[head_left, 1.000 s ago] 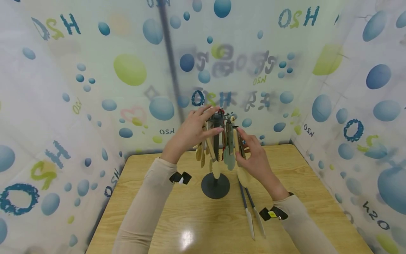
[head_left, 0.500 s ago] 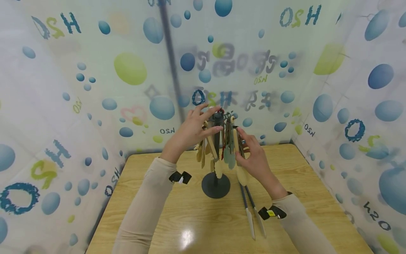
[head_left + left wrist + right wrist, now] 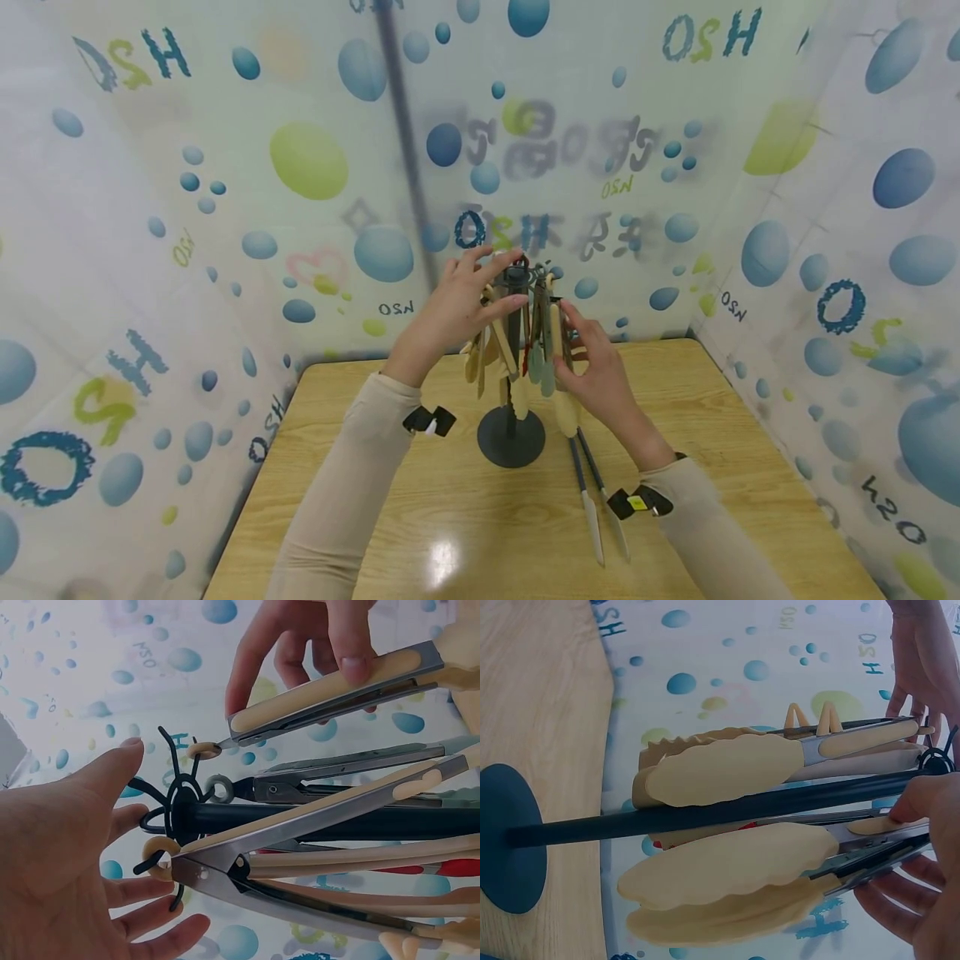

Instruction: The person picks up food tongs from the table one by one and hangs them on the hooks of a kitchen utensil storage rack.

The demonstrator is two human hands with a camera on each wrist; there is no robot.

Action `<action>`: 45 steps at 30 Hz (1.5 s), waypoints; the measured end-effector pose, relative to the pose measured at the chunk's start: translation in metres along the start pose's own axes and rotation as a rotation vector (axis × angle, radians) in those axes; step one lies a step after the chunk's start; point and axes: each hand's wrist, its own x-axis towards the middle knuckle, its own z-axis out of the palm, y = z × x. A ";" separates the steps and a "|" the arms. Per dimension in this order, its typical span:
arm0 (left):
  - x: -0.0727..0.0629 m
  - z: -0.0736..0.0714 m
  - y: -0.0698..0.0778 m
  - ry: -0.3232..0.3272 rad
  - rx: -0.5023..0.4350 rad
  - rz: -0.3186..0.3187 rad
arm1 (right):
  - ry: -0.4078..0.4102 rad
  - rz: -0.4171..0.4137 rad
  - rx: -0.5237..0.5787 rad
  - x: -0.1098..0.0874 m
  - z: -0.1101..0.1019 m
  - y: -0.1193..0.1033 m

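A black stand (image 3: pixel 512 437) with a round base and a crown of hooks holds several hanging kitchen tongs. My right hand (image 3: pixel 600 367) pinches a pair of tongs with beige scalloped heads (image 3: pixel 727 862) by the handle, thumb on one arm and fingers on the other. In the left wrist view, the hanging ring (image 3: pixel 204 751) of these tongs is at a hook. My left hand (image 3: pixel 457 304) is beside the crown, fingers spread behind the hooks. Closest to it hang beige-trimmed tongs (image 3: pixel 247 832). Grey-green tongs (image 3: pixel 536 367) hang between the hands.
Two long dark-blue arms with pale tips (image 3: pixel 592 525) lie on the wooden table (image 3: pixel 405 517), right of the stand's base. Red-trimmed tongs (image 3: pixel 457 868) hang on the stand's far side. A bubble-printed curtain (image 3: pixel 315 275) encloses the table at the back and sides.
My right hand and the beige tongs have shifted slightly left, towards the stand. The beige tongs near my left hand have swung a little right. My left hand stays almost still.
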 end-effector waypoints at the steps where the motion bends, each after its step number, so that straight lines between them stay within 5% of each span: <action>1: 0.000 0.000 0.000 0.004 0.002 -0.001 | 0.000 0.002 0.003 0.000 0.001 0.000; 45: 0.000 0.005 -0.001 0.037 0.020 -0.009 | -0.028 0.095 0.056 0.004 0.015 0.001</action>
